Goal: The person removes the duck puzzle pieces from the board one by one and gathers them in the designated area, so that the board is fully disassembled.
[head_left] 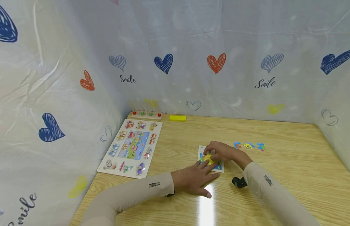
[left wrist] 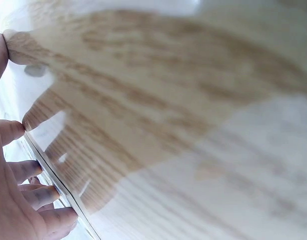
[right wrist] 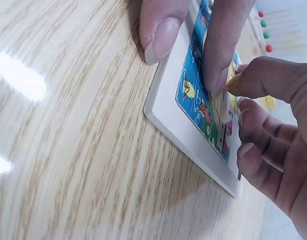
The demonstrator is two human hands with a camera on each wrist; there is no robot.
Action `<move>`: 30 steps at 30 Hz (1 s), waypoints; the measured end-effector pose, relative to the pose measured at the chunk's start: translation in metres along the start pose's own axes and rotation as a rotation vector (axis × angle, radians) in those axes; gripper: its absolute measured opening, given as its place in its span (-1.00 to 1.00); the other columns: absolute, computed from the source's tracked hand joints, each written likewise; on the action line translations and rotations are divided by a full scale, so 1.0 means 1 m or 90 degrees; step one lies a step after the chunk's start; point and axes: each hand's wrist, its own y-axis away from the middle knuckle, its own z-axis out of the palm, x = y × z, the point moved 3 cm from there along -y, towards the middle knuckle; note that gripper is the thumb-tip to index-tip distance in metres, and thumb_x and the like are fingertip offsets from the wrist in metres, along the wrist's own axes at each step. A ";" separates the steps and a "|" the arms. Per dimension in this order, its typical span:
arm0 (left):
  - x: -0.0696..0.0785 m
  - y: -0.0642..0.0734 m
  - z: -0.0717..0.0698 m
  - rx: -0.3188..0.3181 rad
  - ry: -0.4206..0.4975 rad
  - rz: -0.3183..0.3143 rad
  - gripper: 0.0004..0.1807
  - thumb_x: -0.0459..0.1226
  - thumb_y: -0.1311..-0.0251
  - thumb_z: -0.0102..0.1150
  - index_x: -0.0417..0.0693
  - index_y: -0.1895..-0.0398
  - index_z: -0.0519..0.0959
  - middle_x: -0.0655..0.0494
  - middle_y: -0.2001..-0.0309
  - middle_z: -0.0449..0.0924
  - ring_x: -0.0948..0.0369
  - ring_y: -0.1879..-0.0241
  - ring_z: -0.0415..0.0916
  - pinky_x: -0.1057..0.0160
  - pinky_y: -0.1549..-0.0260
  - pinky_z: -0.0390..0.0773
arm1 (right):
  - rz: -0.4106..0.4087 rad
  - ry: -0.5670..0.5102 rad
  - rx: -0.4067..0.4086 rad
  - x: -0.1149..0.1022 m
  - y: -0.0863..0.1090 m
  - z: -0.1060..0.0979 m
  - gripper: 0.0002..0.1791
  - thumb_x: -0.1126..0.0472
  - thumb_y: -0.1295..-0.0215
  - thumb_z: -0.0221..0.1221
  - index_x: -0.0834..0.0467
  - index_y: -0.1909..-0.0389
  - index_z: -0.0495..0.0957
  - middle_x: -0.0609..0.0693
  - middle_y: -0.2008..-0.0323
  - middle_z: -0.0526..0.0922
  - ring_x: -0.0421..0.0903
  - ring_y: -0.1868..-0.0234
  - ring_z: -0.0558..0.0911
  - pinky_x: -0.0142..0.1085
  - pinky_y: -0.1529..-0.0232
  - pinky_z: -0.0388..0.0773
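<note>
Head: the left hand (head_left: 193, 179), fingers spread, touches a seemingly part-filled board (head_left: 199, 153); three pieces (head_left: 249, 145) right of it apparently remain to fit.

Left wrist: its fingers meet the board's edge.

Right wrist: right hand (right wrist: 297, 167) bends over the board, pinching or not, I cannot tell.

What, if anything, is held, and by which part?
The left hand only touches the puzzle board; whether the right hand pinches anything there cannot be told.
</note>
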 end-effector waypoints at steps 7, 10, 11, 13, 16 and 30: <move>0.000 0.001 -0.001 0.006 -0.002 0.000 -0.07 0.44 -0.34 -0.37 0.23 -0.65 -0.10 -0.01 -0.65 -0.28 -0.10 -0.61 -0.21 -0.11 -0.48 0.10 | -0.001 -0.005 0.006 -0.005 -0.001 -0.001 -0.67 0.44 -0.19 0.19 0.06 0.08 0.62 0.06 0.11 0.55 -0.05 0.13 0.54 -0.26 0.17 0.49; 0.000 0.001 -0.001 0.004 -0.004 0.000 -0.07 0.44 -0.34 -0.39 0.23 -0.65 -0.11 0.00 -0.65 -0.30 -0.10 -0.61 -0.22 -0.11 -0.48 0.10 | 0.003 -0.010 0.008 -0.006 -0.001 -0.001 -0.67 0.45 -0.18 0.18 0.05 0.10 0.61 0.05 0.12 0.55 -0.06 0.14 0.53 -0.26 0.18 0.50; 0.000 0.001 -0.001 0.005 -0.005 0.001 -0.08 0.43 -0.35 -0.39 0.23 -0.65 -0.10 -0.01 -0.65 -0.29 -0.10 -0.61 -0.23 -0.11 -0.47 0.11 | 0.002 -0.014 0.009 -0.006 -0.001 0.000 -0.68 0.44 -0.18 0.18 0.05 0.10 0.61 0.06 0.12 0.55 -0.06 0.14 0.54 -0.25 0.18 0.50; 0.001 0.001 -0.001 0.004 -0.009 0.003 -0.08 0.43 -0.35 -0.39 0.22 -0.65 -0.10 -0.01 -0.65 -0.29 -0.10 -0.61 -0.25 -0.12 -0.47 0.12 | 0.004 -0.024 0.010 -0.006 -0.001 0.001 -0.72 0.41 -0.20 0.19 0.05 0.11 0.61 0.04 0.12 0.56 -0.07 0.13 0.53 -0.24 0.16 0.50; 0.001 0.001 -0.002 0.007 -0.021 0.003 -0.08 0.43 -0.35 -0.39 0.21 -0.65 -0.09 -0.02 -0.65 -0.28 -0.09 -0.61 -0.27 -0.12 -0.46 0.13 | 0.009 -0.039 0.011 -0.005 -0.001 0.002 -0.81 0.30 -0.29 0.22 0.04 0.11 0.61 0.02 0.12 0.56 -0.09 0.14 0.51 -0.22 0.13 0.49; 0.002 0.001 -0.001 0.014 -0.040 0.004 -0.06 0.45 -0.33 -0.41 0.20 -0.65 -0.10 -0.03 -0.65 -0.28 -0.09 -0.61 -0.28 -0.09 -0.47 0.14 | -0.012 -0.056 0.029 -0.005 -0.006 0.006 -0.90 0.13 -0.42 0.24 0.05 0.26 0.55 -0.10 0.24 0.59 -0.15 0.22 0.50 -0.25 0.13 0.48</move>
